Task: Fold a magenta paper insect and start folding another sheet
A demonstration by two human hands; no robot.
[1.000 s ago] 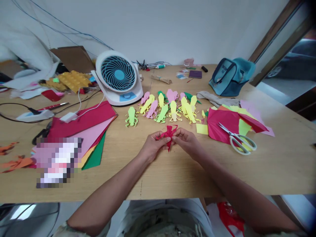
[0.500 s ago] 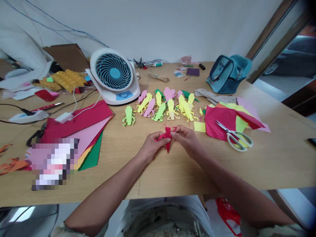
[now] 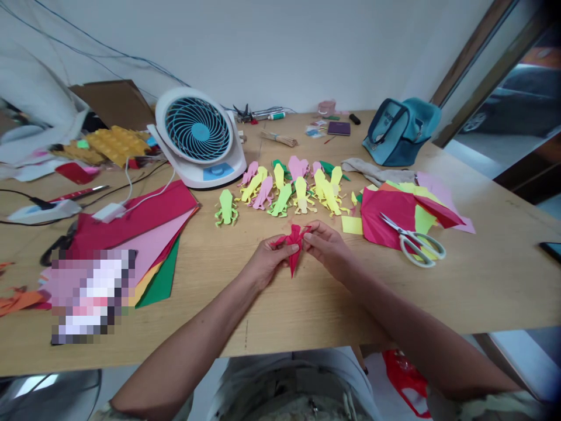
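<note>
Lower tip of red paper figure [image 3: 295, 235] dipped slightly, below frame centre. Left hand [image 3: 270, 256], right hand [image 3: 325, 242] pinch its sides.

One left hand [image 3: 270, 258], one right hand [image 3: 328, 247], there's one red paper figure [image 3: 294, 252], look, two light-green paper frogs [image 3: 226, 206], one fan [image 3: 200, 132], one bag [image 3: 397, 137], one pair of white-handled scissors [image 3: 408, 251], yellow frogs [image 3: 301, 192] too bunched to count

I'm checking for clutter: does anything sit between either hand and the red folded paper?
Nothing visible does: the left hand and right hand both hold the red folded paper directly. The paper figures lie beyond it.
</note>
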